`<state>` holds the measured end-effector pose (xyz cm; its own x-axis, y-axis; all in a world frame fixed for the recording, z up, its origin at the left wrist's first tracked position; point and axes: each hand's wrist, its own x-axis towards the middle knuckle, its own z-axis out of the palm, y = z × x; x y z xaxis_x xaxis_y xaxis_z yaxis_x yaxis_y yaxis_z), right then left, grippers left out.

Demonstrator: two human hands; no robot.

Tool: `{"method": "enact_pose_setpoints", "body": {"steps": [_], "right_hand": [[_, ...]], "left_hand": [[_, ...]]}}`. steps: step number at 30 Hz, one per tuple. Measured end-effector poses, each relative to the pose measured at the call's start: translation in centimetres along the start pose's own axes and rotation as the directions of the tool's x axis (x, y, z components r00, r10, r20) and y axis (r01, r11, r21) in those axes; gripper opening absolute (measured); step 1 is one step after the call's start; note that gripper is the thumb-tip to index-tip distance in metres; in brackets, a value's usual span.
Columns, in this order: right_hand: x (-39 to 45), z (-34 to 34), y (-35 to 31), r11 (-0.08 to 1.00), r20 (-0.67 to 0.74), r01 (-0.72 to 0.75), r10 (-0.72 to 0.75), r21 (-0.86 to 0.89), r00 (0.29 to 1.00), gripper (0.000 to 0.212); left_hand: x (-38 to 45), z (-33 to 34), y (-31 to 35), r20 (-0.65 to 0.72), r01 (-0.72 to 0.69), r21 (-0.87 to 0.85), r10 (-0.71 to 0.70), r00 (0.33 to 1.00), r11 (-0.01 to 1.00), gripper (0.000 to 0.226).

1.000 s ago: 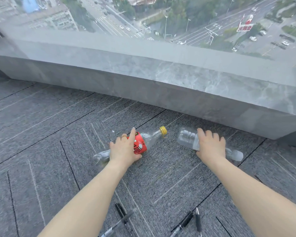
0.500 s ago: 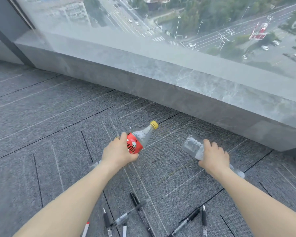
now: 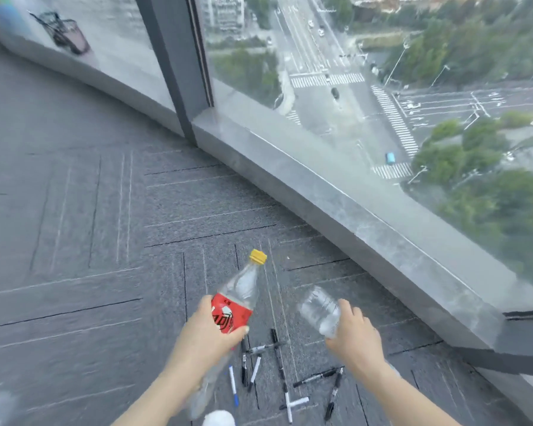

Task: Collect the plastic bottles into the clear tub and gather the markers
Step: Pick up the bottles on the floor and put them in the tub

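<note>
My left hand (image 3: 208, 332) grips a clear bottle with a red label and yellow cap (image 3: 240, 293), held off the carpet with the cap pointing away from me. A plain clear bottle (image 3: 319, 310) sits in my right hand (image 3: 353, 338), its base pointing up and left. Several black and white markers (image 3: 277, 367) lie scattered on the grey carpet below and between my hands. A white cap-like object (image 3: 218, 419) shows at the bottom edge. No clear tub is in sight.
Grey carpet tiles (image 3: 83, 229) stretch to the left and ahead. A grey stone sill (image 3: 345, 207) under a tall window runs diagonally on the right. A dark window post (image 3: 179, 66) stands at the back. The view is motion-blurred.
Both hands lifted their bottles off the carpet and drew them toward me. The view swung left and up along the window, and more markers came into sight.
</note>
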<state>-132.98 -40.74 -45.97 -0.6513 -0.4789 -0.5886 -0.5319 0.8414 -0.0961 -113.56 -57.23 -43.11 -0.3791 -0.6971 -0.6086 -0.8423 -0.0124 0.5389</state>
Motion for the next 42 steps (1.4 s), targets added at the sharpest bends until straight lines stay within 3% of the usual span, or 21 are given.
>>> {"method": "enact_pose_setpoints", "body": {"steps": [5,9,20,28,32,42], "right_hand": [[-7.2,-7.4,-6.6,0.994,0.032,0.108,-0.108,0.007,0.994,0.063],[-14.9,-12.1,-13.1,0.958,0.056,0.288,-0.288,0.003,0.956,0.064],[-34.6,-19.8,-26.6,0.721,0.075,0.693,-0.689,-0.031,0.721,0.063],[-45.3,-18.9,-35.6,0.536,0.174,0.835,-0.817,-0.127,0.55,0.064],[-49.0,-16.8,-41.3,0.477,0.191,0.868,-0.847,-0.138,0.496,0.063],[-53.9,-10.1,-54.6,0.473,0.259,0.877,-0.84,-0.083,0.477,0.069]], "left_hand": [[-9.3,-8.8,0.4,-0.086,0.114,-0.275,-0.142,0.986,0.955,0.061],[-17.6,-14.5,0.1,-0.166,0.161,-0.431,-0.253,0.953,0.888,0.06],[-36.5,-24.9,-0.8,-0.443,0.056,-0.623,-0.411,0.797,0.78,0.057],[-46.8,-31.0,-8.9,-0.525,0.041,-0.724,-0.59,0.613,0.688,0.065],[-49.4,-34.2,-13.5,-0.499,-0.005,-0.789,-0.636,0.589,0.615,0.071],[-50.7,-43.3,-24.8,-0.418,-0.045,-0.877,-0.715,0.56,0.478,0.061]]}}
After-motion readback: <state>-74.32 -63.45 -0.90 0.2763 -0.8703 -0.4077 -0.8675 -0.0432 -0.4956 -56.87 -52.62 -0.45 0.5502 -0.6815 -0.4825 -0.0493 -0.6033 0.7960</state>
